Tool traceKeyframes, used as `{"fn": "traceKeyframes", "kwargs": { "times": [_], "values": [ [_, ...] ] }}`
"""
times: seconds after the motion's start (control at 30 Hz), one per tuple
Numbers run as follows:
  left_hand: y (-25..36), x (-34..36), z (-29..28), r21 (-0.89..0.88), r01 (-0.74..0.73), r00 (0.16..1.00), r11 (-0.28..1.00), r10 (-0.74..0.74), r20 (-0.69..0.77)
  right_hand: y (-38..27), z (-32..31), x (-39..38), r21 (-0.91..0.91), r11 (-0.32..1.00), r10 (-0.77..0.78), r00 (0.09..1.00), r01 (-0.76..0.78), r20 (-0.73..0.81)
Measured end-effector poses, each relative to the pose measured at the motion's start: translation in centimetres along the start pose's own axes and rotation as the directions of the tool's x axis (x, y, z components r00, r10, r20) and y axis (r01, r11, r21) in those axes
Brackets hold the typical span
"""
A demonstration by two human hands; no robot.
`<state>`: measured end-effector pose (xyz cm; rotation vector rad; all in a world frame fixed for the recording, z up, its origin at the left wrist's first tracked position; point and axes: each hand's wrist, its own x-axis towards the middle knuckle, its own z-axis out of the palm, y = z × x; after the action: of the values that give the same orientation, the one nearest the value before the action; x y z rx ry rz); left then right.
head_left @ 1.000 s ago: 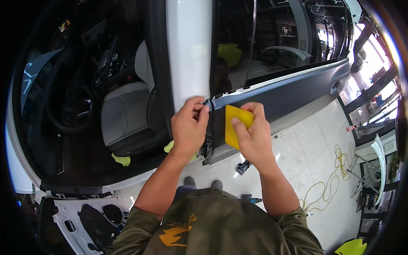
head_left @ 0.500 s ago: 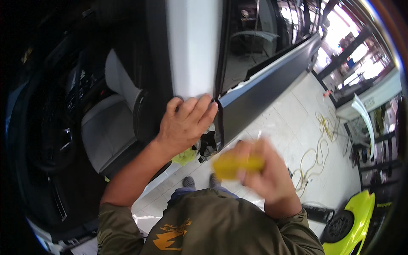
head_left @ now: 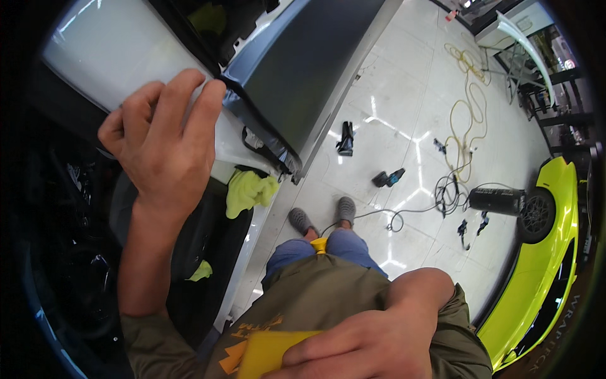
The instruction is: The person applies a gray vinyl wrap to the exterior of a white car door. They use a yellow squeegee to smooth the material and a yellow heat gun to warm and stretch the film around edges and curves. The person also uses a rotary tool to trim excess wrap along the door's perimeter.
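Observation:
My left hand [head_left: 167,132] rests on the white body pillar [head_left: 132,54] of a car, fingers apart and bent, their tips touching the surface near its edge by the door. Whether anything thin lies under the fingertips cannot be seen. Close to my chest, my right hand [head_left: 366,347] is closed on a flat yellow squeegee [head_left: 271,350], partly covered by the fingers. Beyond my left hand stands the open dark grey car door [head_left: 303,69] with a blue-grey upper edge. A lime-green cloth [head_left: 247,191] hangs at the sill below the pillar.
Another scrap of green cloth [head_left: 202,271] lies in the dark car interior. On the tiled floor are a black tool [head_left: 345,139], a second dark tool [head_left: 388,177], a yellow cable [head_left: 470,104] and a black cylinder [head_left: 497,200]. A lime-yellow car [head_left: 555,252] stands at the right.
My right hand has drawn the yellow squeegee back and down toward my chest. My view has swung, so the pillar and my left hand appear further left, with more floor showing.

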<state>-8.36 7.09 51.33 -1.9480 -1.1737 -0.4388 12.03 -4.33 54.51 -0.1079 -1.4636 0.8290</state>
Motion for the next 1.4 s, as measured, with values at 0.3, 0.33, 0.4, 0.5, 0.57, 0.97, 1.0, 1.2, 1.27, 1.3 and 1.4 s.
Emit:
{"fn": "traceKeyframes", "kwargs": {
  "times": [0.3,0.33,0.4,0.5,0.57,0.97,1.0,1.2,1.27,1.3,1.4],
  "values": [
    [-0.2,0.9,0.5,0.001,-0.066,0.997,0.998,0.066,-0.033,10.7,-13.4,-15.9,-0.146,0.157,0.986,0.163,-0.977,-0.030],
    [-0.3,1.2,0.5,0.006,-0.073,0.996,0.997,0.073,-0.042,14.4,-14.9,-26.2,-0.204,-0.142,0.975,-0.101,-0.969,-0.199],
    [-0.2,1.3,0.5,0.010,-0.097,0.994,0.995,0.097,-0.049,18.6,-15.5,-43.7,-0.677,-0.269,0.963,-0.173,-0.685,-0.208],
    [0.0,0.4,-0.2,0.041,-0.112,0.994,0.993,0.112,-0.007,19.5,-12.4,-53.1,-0.923,0.255,0.785,-0.496,-0.288,0.372],
    [-0.2,0.3,-0.3,0.051,-0.137,0.991,0.989,0.137,-0.004,18.5,-10.5,-55.5,-0.928,0.059,0.743,-0.605,-0.367,0.287],
    [1.2,2.2,-1.7,0.037,-0.110,0.994,0.993,0.110,0.015,14.2,-17.1,-66.5,-0.021,-0.515,0.828,-0.503,-0.857,0.248],
    [1.0,1.7,-1.8,0.031,-0.127,0.991,0.991,0.125,0.047,12.9,-18.2,-63.8,-0.010,-0.455,0.889,-0.455,-0.890,0.042],
    [-1.4,3.2,-2.1,-0.004,-0.296,0.946,0.955,0.294,0.139,7.4,-24.4,-44.7,-0.166,-0.044,0.834,0.055,-0.985,-0.549],
    [-1.8,3.4,-2.1,-0.043,-0.323,0.940,0.946,0.325,0.099,3.5,-24.0,-37.8,-0.183,0.109,0.797,0.196,-0.977,-0.571],
    [-2.1,3.6,-2.0,-0.067,-0.341,0.935,0.938,0.346,0.079,1.9,-23.2,-36.2,-0.296,0.159,0.751,0.310,-0.942,-0.583],
    [-2.4,3.8,-1.5,-0.143,-0.357,0.930,0.923,0.366,0.040,-4.0,-16.9,-29.9,-0.399,0.212,0.685,0.427,-0.892,-0.590]
  ]
}}
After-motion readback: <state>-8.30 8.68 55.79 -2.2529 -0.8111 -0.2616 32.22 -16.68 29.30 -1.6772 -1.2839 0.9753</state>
